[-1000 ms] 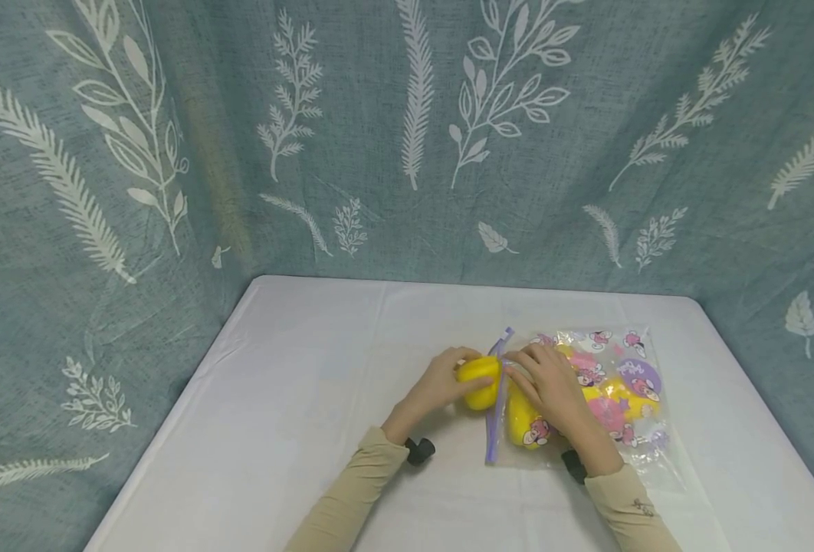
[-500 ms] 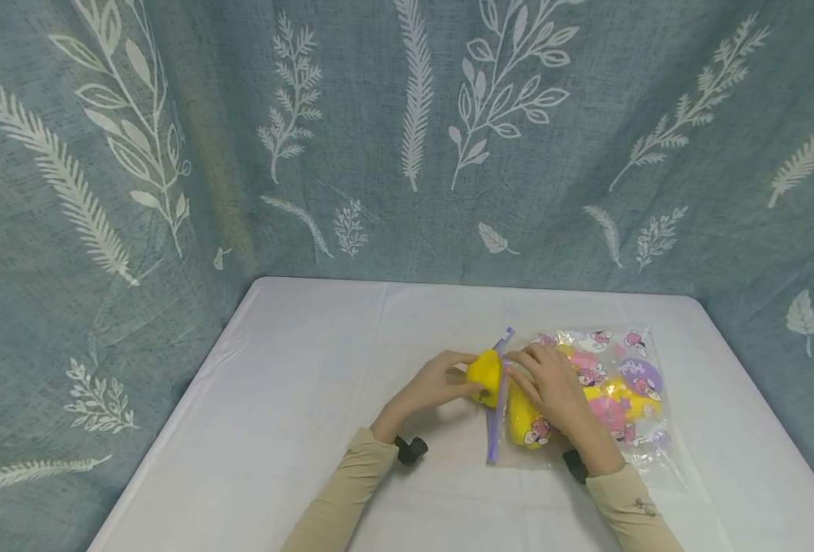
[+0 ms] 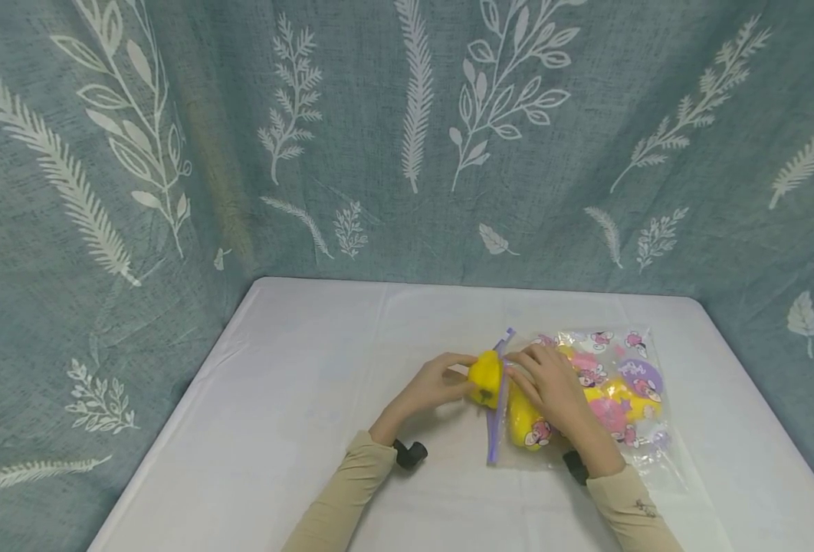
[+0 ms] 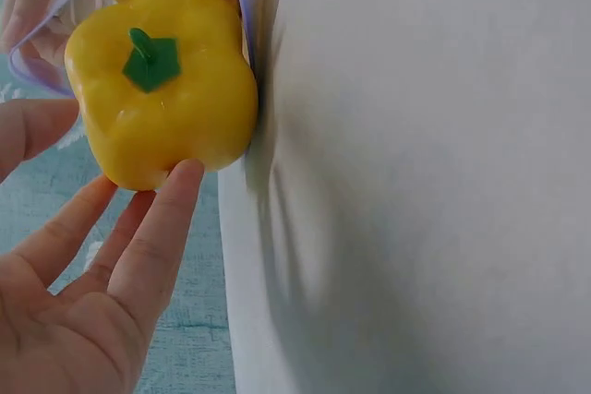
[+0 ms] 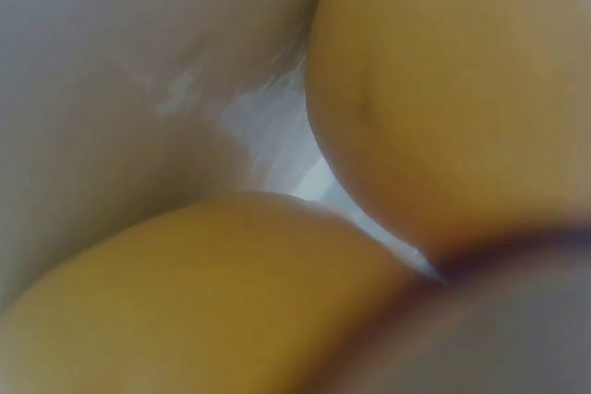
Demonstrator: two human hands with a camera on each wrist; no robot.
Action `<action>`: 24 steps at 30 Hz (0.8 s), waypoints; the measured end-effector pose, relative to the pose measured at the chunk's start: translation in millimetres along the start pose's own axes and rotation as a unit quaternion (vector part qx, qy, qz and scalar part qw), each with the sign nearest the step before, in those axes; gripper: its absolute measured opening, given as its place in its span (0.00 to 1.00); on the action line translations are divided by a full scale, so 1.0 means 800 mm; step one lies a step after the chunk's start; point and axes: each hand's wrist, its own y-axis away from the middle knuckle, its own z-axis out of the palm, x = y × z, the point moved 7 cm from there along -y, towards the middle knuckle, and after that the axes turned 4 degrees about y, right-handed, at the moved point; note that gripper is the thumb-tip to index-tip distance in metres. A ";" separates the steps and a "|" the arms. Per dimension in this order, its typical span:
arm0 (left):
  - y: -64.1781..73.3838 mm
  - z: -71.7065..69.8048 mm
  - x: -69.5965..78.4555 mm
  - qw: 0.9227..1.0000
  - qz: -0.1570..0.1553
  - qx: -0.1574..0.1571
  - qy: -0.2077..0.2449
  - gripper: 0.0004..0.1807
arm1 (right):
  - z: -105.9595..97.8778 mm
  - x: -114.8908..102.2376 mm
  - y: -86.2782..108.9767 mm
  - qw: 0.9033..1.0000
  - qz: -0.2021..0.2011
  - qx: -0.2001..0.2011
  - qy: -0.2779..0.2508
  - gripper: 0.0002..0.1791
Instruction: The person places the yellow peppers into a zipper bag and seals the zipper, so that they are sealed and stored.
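A yellow bell pepper (image 3: pixel 485 378) with a green stem stands at the mouth of a clear zip bag (image 3: pixel 638 452) with a purple slider edge and pink cartoon prints. The left hand (image 3: pixel 438 381) touches the pepper's left side with its fingertips; in the left wrist view its extended fingers (image 4: pixel 152 246) meet the pepper's lower side and the thumb (image 4: pixel 37 131) is beside it. The right hand (image 3: pixel 550 386) holds the bag's mouth edge up, thumb and fingers at the purple strip. More yellow items show inside the bag, blurred in the right wrist view, including a rounded one (image 5: pixel 443 89).
A white-covered table (image 3: pixel 297 383) lies under everything. Behind and beside it hangs a teal curtain (image 3: pixel 365 138) with white leaf prints. Black wrist cameras, such as the left one (image 3: pixel 412 455), sit under the wrists.
The left hand has turned the bell pepper so its stem faces nearer, and has drawn back slightly to the left with its fingers less wrapped round it. The right hand has stayed put.
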 end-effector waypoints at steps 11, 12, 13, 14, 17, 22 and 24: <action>-0.007 0.003 -0.030 1.000 0.009 0.025 0.017 0.22 | -0.001 -0.002 -0.001 1.000 -0.003 0.006 -0.002 0.12; -0.007 0.004 -0.031 0.999 0.013 0.025 0.022 0.22 | -0.001 -0.002 -0.001 1.000 -0.004 0.006 -0.002 0.12; -0.007 0.004 -0.030 0.999 0.025 0.026 0.020 0.21 | -0.002 -0.003 -0.001 1.000 -0.004 0.006 -0.002 0.12; -0.006 0.004 -0.030 0.999 0.030 0.025 0.023 0.21 | -0.002 -0.003 -0.001 1.000 -0.004 0.007 -0.002 0.12; -0.006 0.005 -0.028 0.999 0.031 0.026 0.031 0.21 | -0.002 -0.002 0.000 1.000 -0.003 0.006 -0.005 0.12; -0.008 0.010 -0.030 0.998 -0.002 0.030 0.048 0.21 | -0.002 -0.002 0.000 1.000 -0.004 0.005 -0.009 0.12; -0.009 0.012 -0.030 0.998 -0.005 0.031 0.052 0.21 | -0.002 -0.002 -0.001 1.000 -0.004 0.006 -0.008 0.12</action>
